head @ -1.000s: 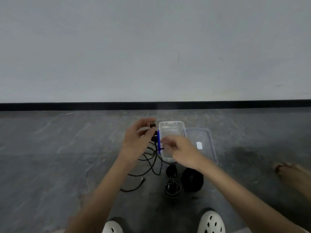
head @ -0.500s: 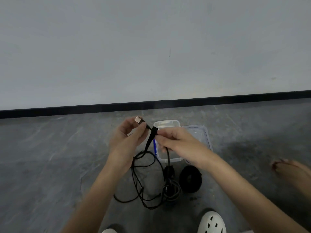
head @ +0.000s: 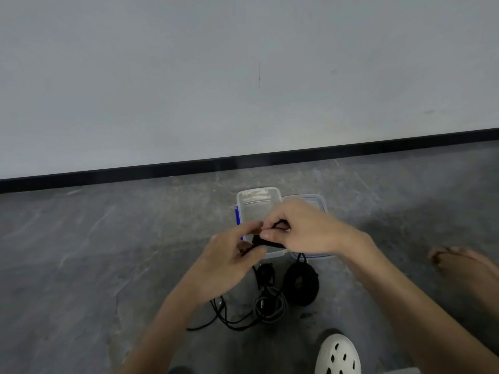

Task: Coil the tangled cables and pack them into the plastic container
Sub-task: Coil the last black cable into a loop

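Both hands pinch the black cable (head: 266, 242) just above the near end of the plastic container (head: 256, 190): left hand (head: 232, 256) toward its near-left corner, right hand (head: 306, 230) toward its near-right. The held stretch runs left-right; slack hangs to the floor (head: 108, 265) on the container's near side. Coiling judged unfinished.

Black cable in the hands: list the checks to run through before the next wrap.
1. Both hands hold the black cable: ok; the left hand and the right hand pinch it.
2. Container open: ok; the lid lies beside it, on its right.
3. Room inside: cannot tell; far half bare, near half hidden by the hands.
4. Cable fully coiled: not ok; its slack trails on the floor.
5. Slack free of the grey coil: cannot tell; they overlap.
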The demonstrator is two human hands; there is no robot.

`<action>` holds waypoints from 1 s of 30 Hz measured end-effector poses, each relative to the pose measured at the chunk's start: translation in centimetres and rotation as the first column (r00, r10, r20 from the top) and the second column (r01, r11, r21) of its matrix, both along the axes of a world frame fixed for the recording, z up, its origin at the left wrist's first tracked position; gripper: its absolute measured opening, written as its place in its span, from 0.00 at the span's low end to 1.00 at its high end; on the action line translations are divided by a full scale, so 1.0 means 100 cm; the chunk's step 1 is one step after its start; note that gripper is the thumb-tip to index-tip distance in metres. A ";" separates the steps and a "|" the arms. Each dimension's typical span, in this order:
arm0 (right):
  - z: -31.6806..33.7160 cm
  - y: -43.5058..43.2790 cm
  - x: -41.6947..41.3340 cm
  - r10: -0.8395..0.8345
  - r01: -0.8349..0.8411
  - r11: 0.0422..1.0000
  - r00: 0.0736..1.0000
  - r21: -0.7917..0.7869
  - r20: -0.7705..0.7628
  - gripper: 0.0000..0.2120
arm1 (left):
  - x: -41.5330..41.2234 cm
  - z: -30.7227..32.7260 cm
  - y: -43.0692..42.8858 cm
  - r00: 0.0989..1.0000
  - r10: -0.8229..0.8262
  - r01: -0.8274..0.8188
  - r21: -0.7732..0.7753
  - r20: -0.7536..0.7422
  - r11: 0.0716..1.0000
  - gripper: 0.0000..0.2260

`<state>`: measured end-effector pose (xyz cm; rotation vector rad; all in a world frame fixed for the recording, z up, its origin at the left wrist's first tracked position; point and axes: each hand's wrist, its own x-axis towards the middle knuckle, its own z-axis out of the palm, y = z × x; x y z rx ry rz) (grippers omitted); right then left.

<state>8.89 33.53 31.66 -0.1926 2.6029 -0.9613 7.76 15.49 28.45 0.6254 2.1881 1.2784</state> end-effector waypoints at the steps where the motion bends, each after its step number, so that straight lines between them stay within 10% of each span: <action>1: 0.001 0.000 -0.002 0.016 -0.016 1.000 1.000 -0.008 0.005 0.08 | 0.000 0.000 0.001 0.999 -0.028 0.028 0.008 -0.017 1.000 0.18; 18: -0.002 0.019 -0.007 -0.128 0.071 0.835 0.990 -0.546 -0.067 0.09 | -0.001 0.016 0.000 0.778 -0.219 -0.018 0.369 0.589 0.929 0.10; 30: -0.014 -0.024 -0.007 -0.206 0.314 0.631 0.949 -0.709 0.237 0.13 | -0.008 0.027 -0.002 0.807 -0.268 -0.226 0.695 0.526 0.682 0.11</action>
